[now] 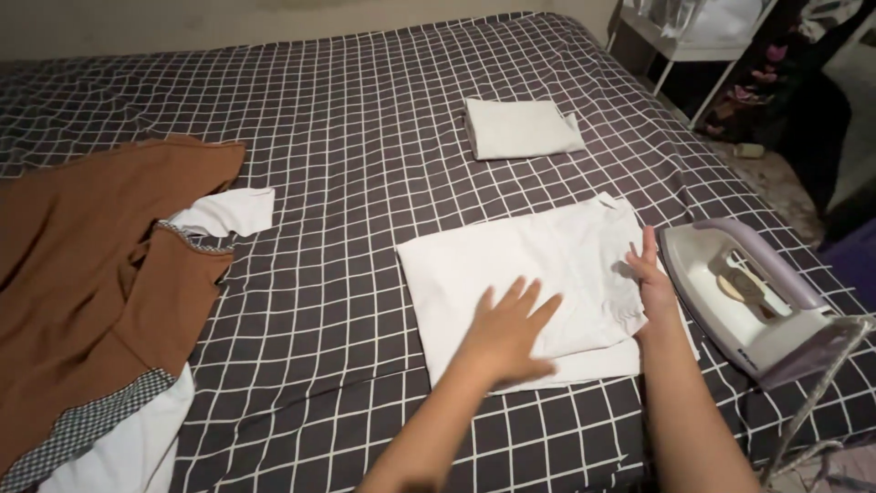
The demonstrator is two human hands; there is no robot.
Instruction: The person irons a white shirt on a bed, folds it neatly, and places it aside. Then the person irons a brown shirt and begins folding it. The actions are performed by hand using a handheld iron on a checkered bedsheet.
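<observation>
While our two forearms reach in from the bottom edge, we press our left hand [509, 330] flat, fingers spread, on the near part of a folded white cloth [529, 283] that lies on the bed [356, 137]; it grips nothing. Our right hand [650, 278] rests at the cloth's right edge with fingers extended upward, touching the fabric but closed on nothing. Just beside that hand, to the right, a white and lilac clothes iron [744, 292] lies on the checked dark bedsheet. On the left side of the bed we see a brown garment [91, 265] spread out, with white cloth and a small-checked trim [82, 424] under its edges. Farther up the bed, well apart from our hands, sits a smaller folded white cloth [522, 128]. Beyond the bed's far right corner stands a white rack [680, 41].
</observation>
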